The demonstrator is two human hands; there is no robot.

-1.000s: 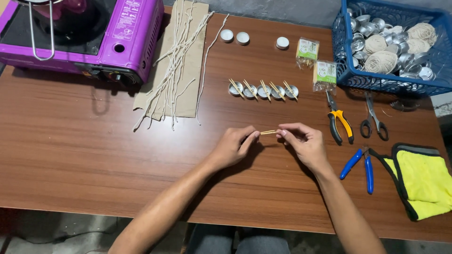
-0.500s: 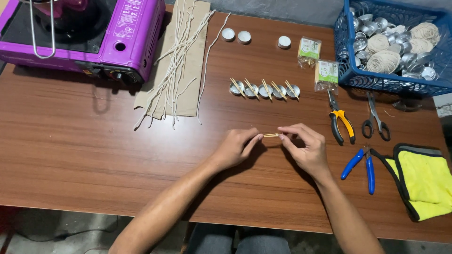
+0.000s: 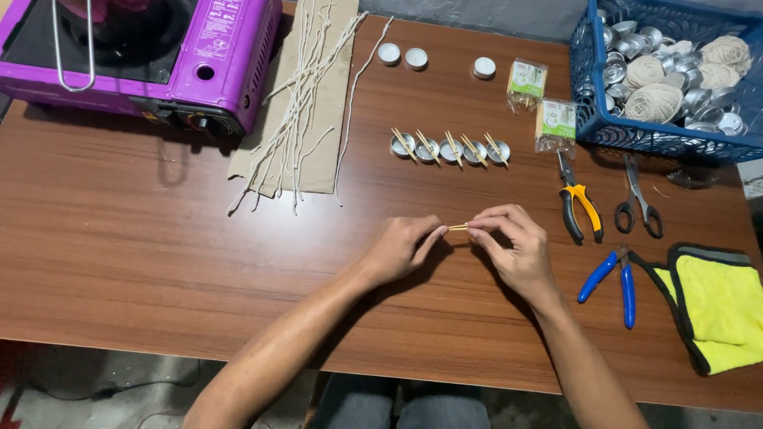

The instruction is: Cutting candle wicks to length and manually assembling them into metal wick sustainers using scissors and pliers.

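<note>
Both hands, left hand [image 3: 401, 248] and right hand [image 3: 509, 242], keep pinching the small stick [image 3: 458, 228] at mid-frame above the desk [image 3: 143, 238]; nothing has shifted.

Both forearms are bare from the lower edge of the view up to the wrists, with no sleeve, cuff or glove anywhere on them. The left hand [image 3: 401, 248] carries no ring, watch, band or bracelet, and the right hand [image 3: 513, 248] is equally unadorned. The fingers [image 3: 429, 238] are slim, with short, plain, unpainted nails. Low in the view, between the two arms, a patch of grey-blue fabric shows, apparently trousers [image 3: 397, 405] worn over the lap.
</note>
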